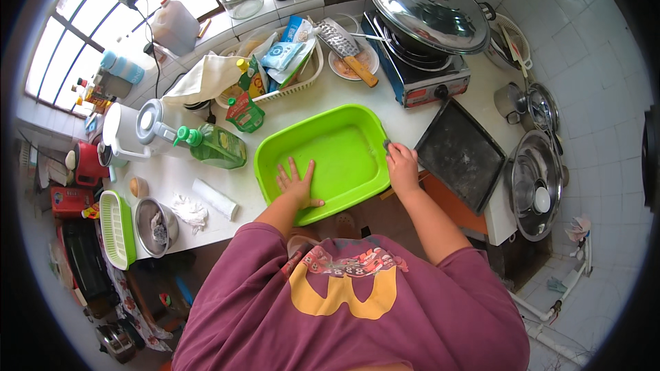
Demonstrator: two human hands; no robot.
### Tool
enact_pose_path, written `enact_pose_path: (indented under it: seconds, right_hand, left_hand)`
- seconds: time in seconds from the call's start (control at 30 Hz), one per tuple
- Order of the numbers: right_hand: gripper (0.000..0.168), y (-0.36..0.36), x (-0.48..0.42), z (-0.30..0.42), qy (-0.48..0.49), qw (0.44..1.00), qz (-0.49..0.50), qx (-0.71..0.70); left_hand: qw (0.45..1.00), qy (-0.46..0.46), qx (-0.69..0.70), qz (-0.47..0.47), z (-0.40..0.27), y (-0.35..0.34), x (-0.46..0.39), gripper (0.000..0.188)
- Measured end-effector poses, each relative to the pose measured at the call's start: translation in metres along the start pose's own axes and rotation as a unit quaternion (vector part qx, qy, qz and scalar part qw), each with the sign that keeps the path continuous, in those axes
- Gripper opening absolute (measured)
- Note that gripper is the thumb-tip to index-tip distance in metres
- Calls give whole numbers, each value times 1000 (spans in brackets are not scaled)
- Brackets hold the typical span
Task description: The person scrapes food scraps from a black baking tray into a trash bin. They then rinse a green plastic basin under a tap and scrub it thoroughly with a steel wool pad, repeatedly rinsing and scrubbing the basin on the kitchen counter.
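Note:
A bright green plastic basin (337,157) lies in front of me at the counter's front edge. My left hand (298,185) presses into its near left part, fingers spread and holding nothing. At the basin's right rim, my right hand (403,165) pinches a small dark grey scouring pad (386,145), mostly hidden by the fingers. The pad touches the outer side of the rim. Left of the basin stands a green pump bottle of dish soap (219,149). A stainless steel bowl (164,216) farther left holds a grey scrubber.
A black baking tray (460,155) lies right of the basin, beside a large steel bowl (539,165). Behind are a gas stove (433,87) with a lidded wok (425,2) and a cleaver (343,46) across a bowl. A white jug (121,129) stands left.

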State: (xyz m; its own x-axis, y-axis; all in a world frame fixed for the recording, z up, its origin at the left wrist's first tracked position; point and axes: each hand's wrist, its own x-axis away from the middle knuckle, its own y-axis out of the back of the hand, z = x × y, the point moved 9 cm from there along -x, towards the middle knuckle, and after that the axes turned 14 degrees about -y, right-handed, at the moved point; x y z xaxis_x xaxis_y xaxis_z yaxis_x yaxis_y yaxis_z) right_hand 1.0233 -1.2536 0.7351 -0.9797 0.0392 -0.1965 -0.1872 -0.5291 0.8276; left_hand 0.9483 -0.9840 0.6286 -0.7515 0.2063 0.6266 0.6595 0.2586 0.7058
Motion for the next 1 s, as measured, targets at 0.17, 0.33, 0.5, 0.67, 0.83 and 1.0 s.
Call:
enact_pose_path:
  seconds: [0.17, 0.33, 0.5, 0.67, 0.83, 1.0]
  right_hand:
    - [32, -21, -26, -18, -72, 996, 44, -24]
    - [33, -7, 53, -36, -189, 982, 16, -22]
    - [29, -13, 12, -18, -140, 989, 14, 42]
    - [27, -25, -21, -24, -111, 989, 87, 37]
    - [28, -14, 24, -29, -125, 990, 7, 68]
    - [24, -27, -30, -6, -80, 990, 37, 110]
  left_hand:
    - [1000, 11, -6, 6, 3, -1, -5, 129]
    - [999, 28, 6, 17, 4, -2, -6, 130]
    - [1000, 20, 2, 15, 6, -3, -8, 131]
    - [1000, 17, -4, 14, 2, 2, -8, 131]
    - [1000, 16, 14, 14, 5, -2, -9, 132]
    - [1000, 11, 5, 16, 7, -3, -11, 132]
